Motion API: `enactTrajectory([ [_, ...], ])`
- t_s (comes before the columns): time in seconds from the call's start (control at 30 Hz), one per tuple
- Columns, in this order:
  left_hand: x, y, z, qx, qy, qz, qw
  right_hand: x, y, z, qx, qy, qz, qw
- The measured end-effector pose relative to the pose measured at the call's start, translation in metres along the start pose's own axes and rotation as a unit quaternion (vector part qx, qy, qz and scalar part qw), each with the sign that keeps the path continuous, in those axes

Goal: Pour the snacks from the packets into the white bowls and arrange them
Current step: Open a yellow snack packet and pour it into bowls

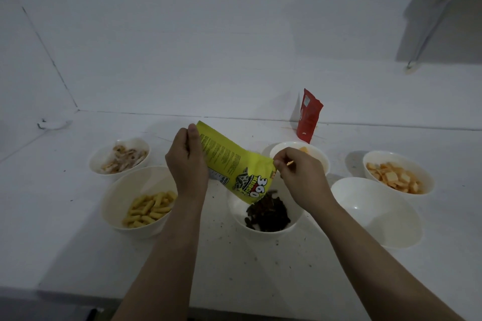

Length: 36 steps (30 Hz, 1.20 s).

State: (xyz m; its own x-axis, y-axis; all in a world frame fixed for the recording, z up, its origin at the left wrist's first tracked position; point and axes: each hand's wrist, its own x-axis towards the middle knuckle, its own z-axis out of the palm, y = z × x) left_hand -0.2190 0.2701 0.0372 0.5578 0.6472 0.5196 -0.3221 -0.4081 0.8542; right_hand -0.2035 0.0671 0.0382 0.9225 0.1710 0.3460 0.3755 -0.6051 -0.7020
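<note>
- You stand at a white counter [78, 255] that runs into a corner of white walls at the far left; its near edge crosses the bottom of the view just below your forearms.
- Your left hand [186, 161] grips the upper end of the yellow packet [229, 164], fingers curled round it with the thumb up along its edge.
- Your right hand [302, 177] pinches the packet's lower side near its mouth between thumb and fingertips.
- The packet tilts down to your right, its mouth over the middle bowl [263, 227], where a heap of dark snacks [268, 212] lies.
- To the left, a bowl of yellow sticks [138, 200] sits just beside your left forearm, and a bowl of pale pieces [120, 157] stands behind it.
- To the right, an empty bowl [375, 212] sits near your right forearm, with a bowl of orange squares [396, 172] beyond it.
- Behind your right hand a further bowl [313, 154] is partly hidden.
- A red packet [309, 118] stands upright by the back wall.
- Dark crumbs dot the open stretch of counter between the bowls and the near edge.
</note>
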Motion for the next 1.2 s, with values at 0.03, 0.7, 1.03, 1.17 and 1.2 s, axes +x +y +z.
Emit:
enactTrajectory([
  [0.03, 0.0, 0.0, -0.001, -0.003, -0.001, -0.003, 1.0, 0.0, 0.0, 0.0, 0.006, 0.004, 0.0, 1.0],
  [0.7, -0.004, -0.007, -0.01, -0.011, 0.027, -0.056, 0.998, 0.001, -0.009, -0.001, 0.007, -0.016, -0.008, 1.0],
  [1.03, -0.004, -0.007, -0.011, -0.014, 0.028, -0.066, 0.997, 0.002, -0.01, -0.003, -0.014, -0.019, -0.022, 0.999],
  [1.17, -0.005, -0.006, -0.011, -0.017, 0.027, -0.066, 0.997, 0.004, -0.011, -0.002, -0.026, -0.009, -0.027, 0.999],
  [1.2, -0.005, -0.006, -0.011, -0.016, 0.026, -0.064, 0.997, 0.004, -0.011, -0.001, -0.031, -0.007, -0.03, 0.999],
])
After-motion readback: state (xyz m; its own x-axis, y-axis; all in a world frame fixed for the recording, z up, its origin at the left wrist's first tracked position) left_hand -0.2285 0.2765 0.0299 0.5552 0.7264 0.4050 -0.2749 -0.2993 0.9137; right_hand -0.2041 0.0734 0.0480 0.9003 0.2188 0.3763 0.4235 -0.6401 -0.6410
